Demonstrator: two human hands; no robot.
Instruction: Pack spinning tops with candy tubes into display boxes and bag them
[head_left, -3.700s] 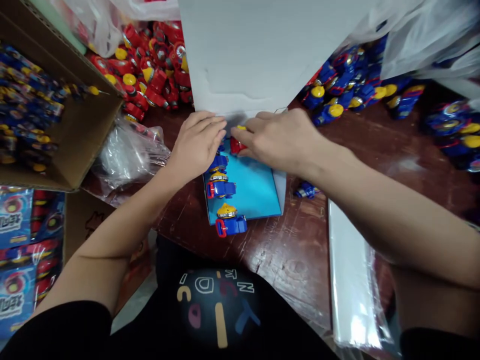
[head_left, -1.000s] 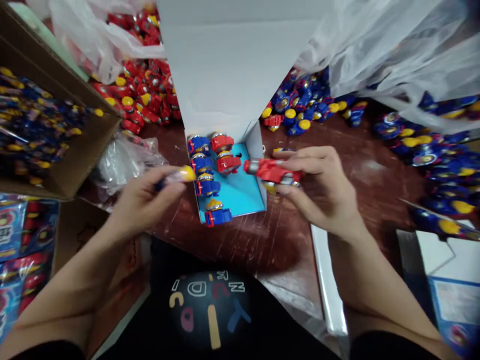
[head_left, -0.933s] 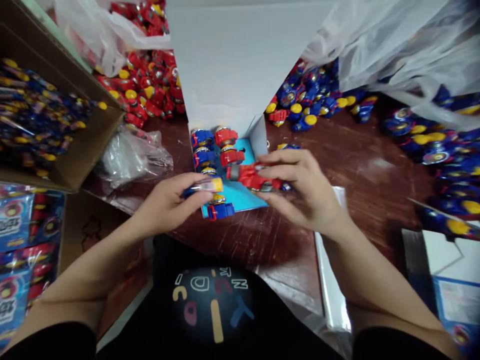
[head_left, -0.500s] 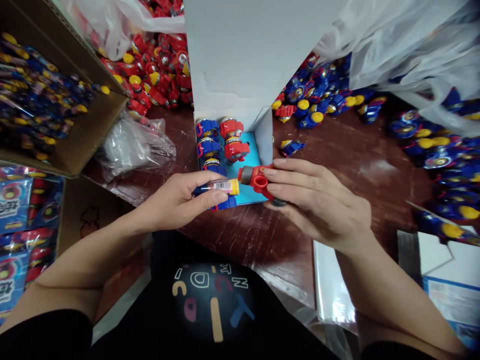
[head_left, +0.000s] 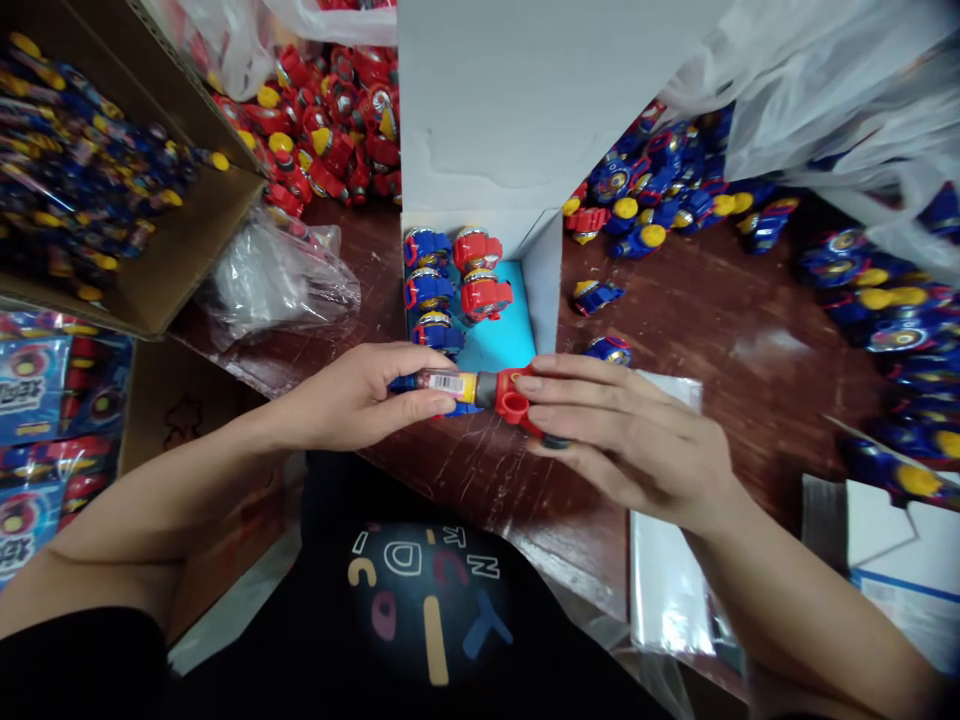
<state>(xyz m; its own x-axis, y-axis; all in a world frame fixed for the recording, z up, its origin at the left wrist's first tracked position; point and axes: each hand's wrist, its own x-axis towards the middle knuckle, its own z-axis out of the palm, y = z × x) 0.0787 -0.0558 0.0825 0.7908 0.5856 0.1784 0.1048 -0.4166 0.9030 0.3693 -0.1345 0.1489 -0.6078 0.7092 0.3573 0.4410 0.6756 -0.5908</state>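
My left hand [head_left: 375, 395] pinches a small tube [head_left: 446, 384] with a barcode label and a yellow end. The fingers of my right hand [head_left: 630, 430] are wrapped round a red toy [head_left: 514, 393] with dark grey parts. The tube's yellow end meets the grey end of that toy. Just beyond both hands stands an open white box [head_left: 541, 285] with a light blue bottom. Inside it, a column of blue toys [head_left: 429, 290] runs along the left wall, beside two red toys [head_left: 486, 296]. My left hand partly hides the nearest blue toy.
A carton [head_left: 202, 225] of small tubes is at the upper left, beside clear plastic bags [head_left: 277, 275]. Red toys [head_left: 330, 130] lie behind; blue toys [head_left: 660, 180] are spread at the right. Flat plastic sleeves [head_left: 667, 570] lie at the table's front edge.
The tube and the red toy were apart and now touch end to end. My right hand has moved slightly down. The box and surroundings have shifted right in view.
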